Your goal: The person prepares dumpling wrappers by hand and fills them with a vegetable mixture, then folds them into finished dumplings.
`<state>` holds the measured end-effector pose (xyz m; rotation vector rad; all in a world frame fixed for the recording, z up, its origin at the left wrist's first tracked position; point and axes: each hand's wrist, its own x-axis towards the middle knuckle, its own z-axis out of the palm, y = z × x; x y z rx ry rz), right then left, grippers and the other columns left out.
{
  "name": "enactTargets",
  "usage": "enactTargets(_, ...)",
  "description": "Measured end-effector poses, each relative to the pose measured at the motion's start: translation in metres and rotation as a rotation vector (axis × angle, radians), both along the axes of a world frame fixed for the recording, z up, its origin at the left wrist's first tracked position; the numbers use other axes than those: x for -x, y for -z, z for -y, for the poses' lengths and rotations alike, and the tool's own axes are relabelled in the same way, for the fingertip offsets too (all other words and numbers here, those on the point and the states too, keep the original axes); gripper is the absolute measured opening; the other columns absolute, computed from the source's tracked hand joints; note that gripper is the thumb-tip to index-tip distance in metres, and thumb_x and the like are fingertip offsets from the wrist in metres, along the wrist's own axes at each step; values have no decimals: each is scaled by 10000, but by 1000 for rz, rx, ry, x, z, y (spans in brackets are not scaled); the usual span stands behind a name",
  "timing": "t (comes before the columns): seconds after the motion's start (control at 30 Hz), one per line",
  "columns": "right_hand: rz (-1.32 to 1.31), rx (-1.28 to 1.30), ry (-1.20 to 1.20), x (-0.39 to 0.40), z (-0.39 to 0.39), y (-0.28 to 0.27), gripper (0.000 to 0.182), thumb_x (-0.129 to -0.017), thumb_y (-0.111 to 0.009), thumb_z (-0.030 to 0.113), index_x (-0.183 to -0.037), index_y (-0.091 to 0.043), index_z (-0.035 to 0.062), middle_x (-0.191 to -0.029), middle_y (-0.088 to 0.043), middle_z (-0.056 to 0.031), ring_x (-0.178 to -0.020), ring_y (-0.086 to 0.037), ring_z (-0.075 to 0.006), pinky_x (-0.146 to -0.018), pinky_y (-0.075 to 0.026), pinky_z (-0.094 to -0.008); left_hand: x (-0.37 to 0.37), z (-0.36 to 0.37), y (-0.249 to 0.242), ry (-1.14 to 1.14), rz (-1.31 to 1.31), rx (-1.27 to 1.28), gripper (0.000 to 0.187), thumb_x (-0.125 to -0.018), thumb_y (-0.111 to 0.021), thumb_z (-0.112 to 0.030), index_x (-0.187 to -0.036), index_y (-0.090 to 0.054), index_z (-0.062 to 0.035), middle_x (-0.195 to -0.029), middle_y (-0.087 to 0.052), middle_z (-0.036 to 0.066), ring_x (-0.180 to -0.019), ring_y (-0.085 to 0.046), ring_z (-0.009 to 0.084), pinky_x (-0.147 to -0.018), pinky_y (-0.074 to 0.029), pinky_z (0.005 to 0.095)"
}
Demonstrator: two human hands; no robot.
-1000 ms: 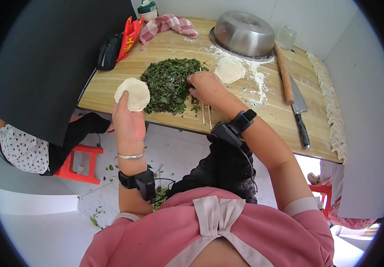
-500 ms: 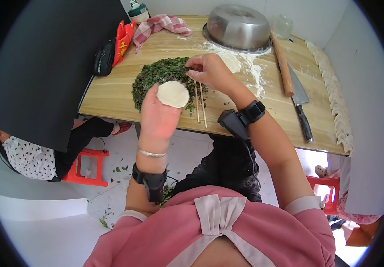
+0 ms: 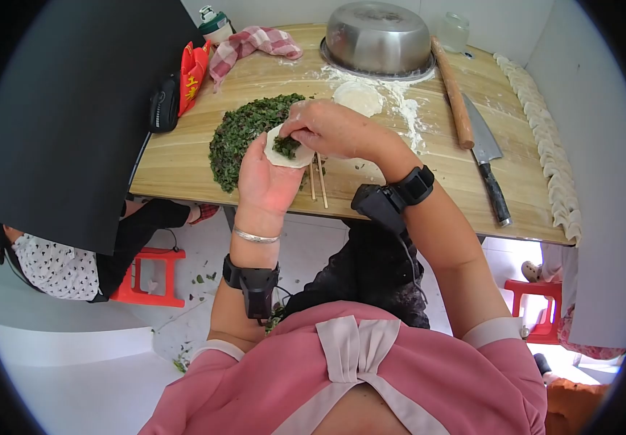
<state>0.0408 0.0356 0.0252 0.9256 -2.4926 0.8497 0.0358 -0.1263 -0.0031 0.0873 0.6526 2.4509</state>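
Left hand [image 3: 269, 181], palm up, fingers spread beneath a dough round [image 3: 278, 158]; right hand [image 3: 331, 129], reaching in from the right with wrist bent, fingertips pinched together at the chopped greens on that round. Beyond the left hand, a heap of chopped greens [image 3: 237, 138] on the surface [image 3: 451, 196]; below the right hand, two chopsticks [image 3: 322, 185].

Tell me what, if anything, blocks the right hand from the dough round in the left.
Nothing visible: the right hand reaches over the dough round in the left hand, fingers by its chopped greens. The chopsticks lie to one side.
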Motion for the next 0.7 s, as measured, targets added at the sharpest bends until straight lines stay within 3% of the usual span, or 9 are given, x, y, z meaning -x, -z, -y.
enactTargets(0.27, 200, 33, 151, -4, -3, -14, 123, -809, -616, 82, -888, -639, -10, -782, -602, -124, -694, -584, -248, -655, -476, -331, -1, -4, 8, -78, 43, 96, 381, -979, -327, -173, -1305, -397, 13, -1302, -490, 159, -1226, -464, 275, -1073, -352, 433)
enactTargets(0.33, 214, 175, 81, -1, -5, -9, 95, -808, -614, 68, -867, -634, -2, -764, -589, -113, -679, -565, -220, -661, -471, -310, 0, -4, 9, -86, 31, 120, 376, -979, -331, -170, -1300, -404, 9, -1290, -503, 155, -1216, -475, 272, -1066, -362, 433)
enactTargets(0.7, 11, 113, -69, -10, 1, -12, 118, -745, -629, 25, -860, -605, 39, -880, -565, -81, -824, -578, -241, -720, -477, -336, 7, 9, -11, -180, 17, -27, 461, -996, -227, -253, -1322, -363, 44, -1329, -455, 185, -1241, -439, 294, -1067, -348, 453)
